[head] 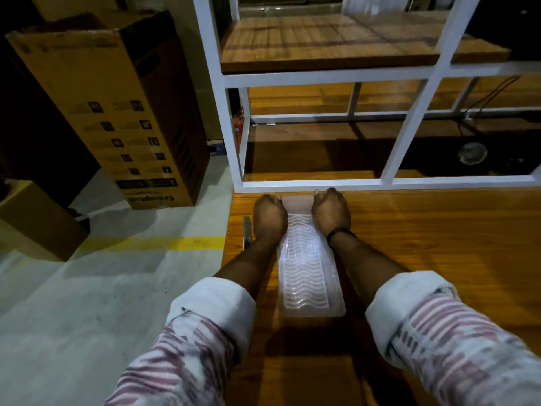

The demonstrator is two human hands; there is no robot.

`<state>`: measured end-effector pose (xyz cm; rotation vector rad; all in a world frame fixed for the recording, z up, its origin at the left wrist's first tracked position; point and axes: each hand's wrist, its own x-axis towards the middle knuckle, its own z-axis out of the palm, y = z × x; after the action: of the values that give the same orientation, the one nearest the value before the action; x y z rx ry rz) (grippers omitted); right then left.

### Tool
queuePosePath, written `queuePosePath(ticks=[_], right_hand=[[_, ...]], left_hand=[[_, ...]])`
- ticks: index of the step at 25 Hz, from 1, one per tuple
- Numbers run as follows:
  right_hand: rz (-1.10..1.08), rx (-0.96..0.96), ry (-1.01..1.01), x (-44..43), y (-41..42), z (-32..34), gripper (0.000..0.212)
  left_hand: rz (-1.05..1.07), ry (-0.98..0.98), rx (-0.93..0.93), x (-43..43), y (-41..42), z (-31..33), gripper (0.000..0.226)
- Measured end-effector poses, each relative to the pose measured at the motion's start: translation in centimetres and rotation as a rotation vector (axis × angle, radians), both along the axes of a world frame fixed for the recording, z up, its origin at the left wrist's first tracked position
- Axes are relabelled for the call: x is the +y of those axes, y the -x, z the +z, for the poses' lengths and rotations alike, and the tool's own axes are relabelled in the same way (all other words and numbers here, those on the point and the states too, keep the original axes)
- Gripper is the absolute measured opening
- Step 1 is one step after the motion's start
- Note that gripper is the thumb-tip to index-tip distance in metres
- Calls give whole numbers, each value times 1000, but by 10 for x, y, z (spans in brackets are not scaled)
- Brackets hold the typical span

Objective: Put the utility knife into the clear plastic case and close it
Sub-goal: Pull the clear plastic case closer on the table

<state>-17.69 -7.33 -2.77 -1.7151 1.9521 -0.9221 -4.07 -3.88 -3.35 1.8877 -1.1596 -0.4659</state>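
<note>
A: Where are the hands, and what do they hold?

B: Both are at the far end of the clear plastic case (310,276), which lies lengthwise on the table (424,244). The left hand (269,216) is curled on the left far corner and the right hand (330,213) on the right far corner. The fingers are bent around the edge of the case, gripping it from both sides.

A: Why do they hold it so?

B: I think they work the far end, where the lid opens or snaps. Two hands on the two corners give an even pull or press. From this angle I cannot say if the case is open or shut, because the knuckles cover the edge.

A: And the utility knife?

B: The utility knife (247,232) lies on the table just to the left of the left wrist, near the table's edge. It is partly hidden by the arm, so it only seems to be the knife: a narrow grey thing. It is not in the case, so the main step is not done.

A: What about the surface and the room?

B: The table is smooth orange-brown wood. Behind the hands stands a white metal frame (322,77) with a wooden shelf (322,39). On the left is a grey floor with a yellow line (164,244), and a tall cardboard box (111,112) stands there. The light is dim.
</note>
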Motion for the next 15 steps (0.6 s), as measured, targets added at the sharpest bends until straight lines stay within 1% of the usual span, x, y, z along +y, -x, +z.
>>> queuePosePath(ticks=[2,8,15], right_hand=[[5,-3,9,-2,0,-4,44],[-2,-69,-14,-4,-1,-5,46],[-1,-60,11,-4,-1,-4,44]], left_hand=[[4,14,-10,1,0,-4,39],[0,26,45,-1,0,-5,38],[2,53,46,1,-1,-5,37]])
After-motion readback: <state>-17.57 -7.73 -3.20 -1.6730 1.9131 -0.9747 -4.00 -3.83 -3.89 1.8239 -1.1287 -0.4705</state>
